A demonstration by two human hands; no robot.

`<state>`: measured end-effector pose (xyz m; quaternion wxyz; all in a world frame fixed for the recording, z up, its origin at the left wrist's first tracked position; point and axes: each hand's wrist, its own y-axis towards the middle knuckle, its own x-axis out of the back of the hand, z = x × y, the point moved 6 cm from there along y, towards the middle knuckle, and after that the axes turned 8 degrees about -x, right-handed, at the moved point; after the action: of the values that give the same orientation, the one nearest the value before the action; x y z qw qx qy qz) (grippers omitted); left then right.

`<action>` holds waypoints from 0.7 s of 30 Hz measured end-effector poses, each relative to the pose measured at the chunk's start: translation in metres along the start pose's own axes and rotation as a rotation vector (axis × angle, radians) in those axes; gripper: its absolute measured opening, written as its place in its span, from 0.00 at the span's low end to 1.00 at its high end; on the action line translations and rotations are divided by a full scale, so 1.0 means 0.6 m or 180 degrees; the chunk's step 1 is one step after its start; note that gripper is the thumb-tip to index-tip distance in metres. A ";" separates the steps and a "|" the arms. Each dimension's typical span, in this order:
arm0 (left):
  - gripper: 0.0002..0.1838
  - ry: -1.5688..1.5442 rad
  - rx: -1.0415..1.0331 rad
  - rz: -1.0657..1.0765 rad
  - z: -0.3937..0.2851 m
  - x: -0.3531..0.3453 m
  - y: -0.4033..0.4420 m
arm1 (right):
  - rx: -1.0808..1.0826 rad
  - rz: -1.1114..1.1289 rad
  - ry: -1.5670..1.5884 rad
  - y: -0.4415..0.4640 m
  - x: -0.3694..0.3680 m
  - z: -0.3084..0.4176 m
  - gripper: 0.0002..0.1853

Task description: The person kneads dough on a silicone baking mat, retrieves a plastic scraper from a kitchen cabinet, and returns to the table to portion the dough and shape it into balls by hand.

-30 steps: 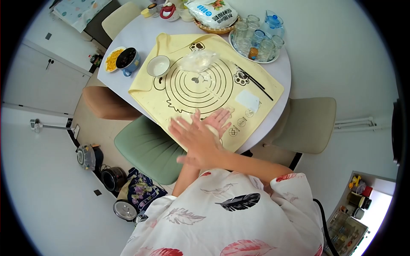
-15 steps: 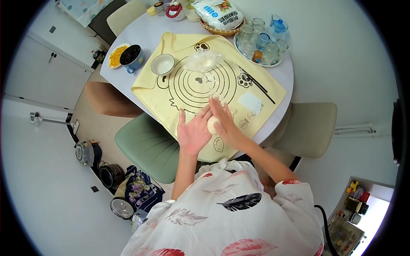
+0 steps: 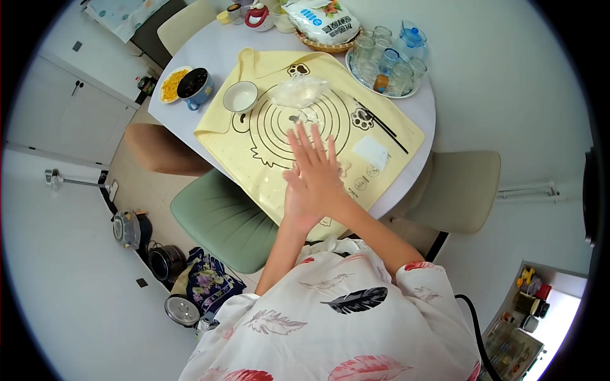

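Note:
My right hand [image 3: 319, 178] lies over my left hand [image 3: 298, 206], palm to palm, above the near part of the yellow baking mat [image 3: 264, 181]. The right fingers are stretched out and spread, pointing away from me. Most of the left hand is covered; its thumb side and wrist show. The pale dough ball seen between the palms earlier is now hidden by the right hand. Beyond the fingers, a clear plastic bag with something white in it [image 3: 300, 92] and a white bowl [image 3: 241, 97] rest on the mat. A white rectangular piece [image 3: 370, 152] lies right of my hands.
Dark chopsticks [image 3: 386, 127] lie at the mat's right. A tray [image 3: 401, 96] of glasses stands behind them, beside a blue-lidded jug [image 3: 413, 39]. At the left are a blue cup [image 3: 198, 95] and a plate of yellow food [image 3: 171, 86]. Chairs surround the table.
My right hand has turned and slid left across the left palm, covering the dough ball. The left hand has moved slightly right. Objects on the table stay put.

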<state>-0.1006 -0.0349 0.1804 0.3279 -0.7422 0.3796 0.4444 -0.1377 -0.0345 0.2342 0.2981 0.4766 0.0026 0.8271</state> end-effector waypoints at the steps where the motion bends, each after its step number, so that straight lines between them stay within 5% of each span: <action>1: 0.40 -0.0004 -0.0026 -0.0013 -0.008 0.009 -0.002 | 0.0022 0.0017 0.0009 -0.005 0.002 -0.006 0.37; 3: 0.40 -0.1916 0.0579 0.0242 -0.011 0.008 -0.008 | 0.0009 0.0179 -0.0010 -0.019 0.002 -0.019 0.37; 6: 0.42 -0.0548 0.0265 -0.0035 -0.027 0.031 -0.006 | 0.0309 0.0358 0.0236 -0.066 -0.004 -0.004 0.38; 10: 0.46 -0.0186 0.0145 -0.0063 0.027 0.070 0.011 | 0.0847 0.0597 0.0230 -0.094 0.016 0.061 0.37; 14: 0.50 0.0784 0.0169 0.0043 0.050 0.026 0.002 | 0.0276 0.0326 0.0750 -0.034 0.013 0.060 0.35; 17: 0.46 -0.0031 0.0166 0.0024 0.016 0.010 -0.018 | 0.0173 0.0035 0.0523 0.012 0.012 0.045 0.34; 21: 0.45 -0.0236 0.0062 0.0054 -0.011 0.029 -0.023 | 0.0523 0.0490 0.0363 -0.017 0.004 0.030 0.39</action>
<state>-0.0806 -0.0384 0.1691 0.3452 -0.7187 0.3778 0.4706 -0.1195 -0.0301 0.2432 0.1930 0.4503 0.0506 0.8703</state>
